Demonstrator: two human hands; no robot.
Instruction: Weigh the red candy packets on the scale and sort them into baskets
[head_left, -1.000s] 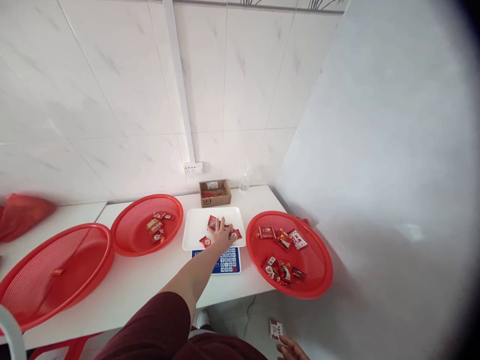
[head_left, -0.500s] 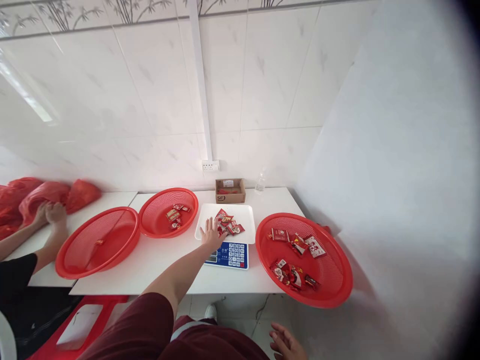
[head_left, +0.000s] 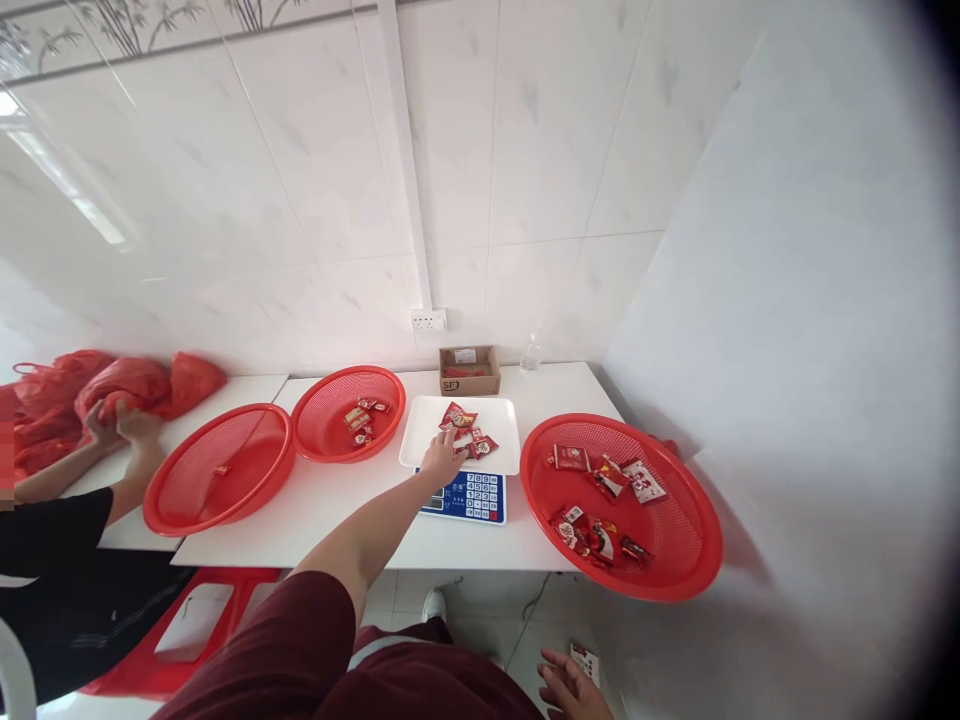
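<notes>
My left hand [head_left: 442, 460] reaches onto the white tray [head_left: 420, 420] of the weighing scale [head_left: 465, 498], its fingers closed round part of a heap of small red snack packets [head_left: 457, 417]. Which packets are in its grip is partly hidden behind the fingers. Other packets lie just beyond and to the right on the tray. Low at the bottom edge, in front of the table, hangs my right hand [head_left: 571, 688], fingers loosely bent and apart, with nothing in it.
A red basket [head_left: 697, 540] with several packets stands right of the scale. Two more red baskets, one nearer [head_left: 247, 515] and one farther [head_left: 300, 450], stand left. A cardboard box [head_left: 469, 385] and clear bottle [head_left: 530, 355] are behind. Far left, a co-worker's hands [head_left: 124, 425] touch red bags [head_left: 199, 385].
My left hand has gone from spread flat over the packets to fingers drawn together among them. The view has shifted slightly. My right hand still hangs low.
</notes>
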